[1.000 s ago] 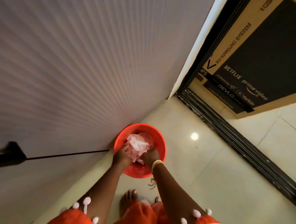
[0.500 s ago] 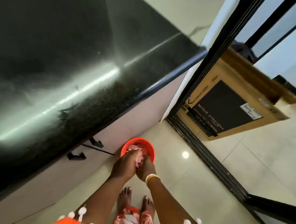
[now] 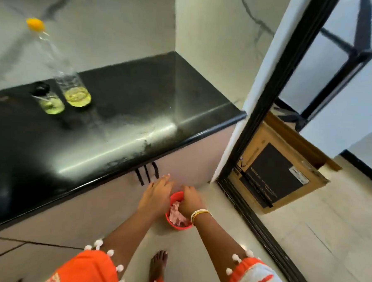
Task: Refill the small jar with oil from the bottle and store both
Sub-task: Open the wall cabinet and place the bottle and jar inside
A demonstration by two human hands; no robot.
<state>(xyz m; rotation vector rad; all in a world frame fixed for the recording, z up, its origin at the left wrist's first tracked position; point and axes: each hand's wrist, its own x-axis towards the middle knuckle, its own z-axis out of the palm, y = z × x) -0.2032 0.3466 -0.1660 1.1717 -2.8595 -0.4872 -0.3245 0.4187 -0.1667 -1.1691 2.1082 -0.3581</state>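
On the glossy black stone counter (image 3: 121, 124), at ten o'clock, a clear plastic oil bottle (image 3: 72, 85) stands upright, yellow cap (image 3: 35, 24) up, long axis vertical. Just beside it at its nine o'clock sits the small glass jar (image 3: 51, 102), black-lidded. Low at six o'clock, the left hand (image 3: 156, 195) spreads straight fingers; the right hand (image 3: 190, 200) pinches a pink crumpled cloth (image 3: 176, 212) in a round red bowl (image 3: 179, 225).

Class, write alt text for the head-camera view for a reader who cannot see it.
A person's right hand grips a pink cloth in a red bowl on the floor; the left hand hovers open beside it. On the black counter, bottle and jar hold oil.
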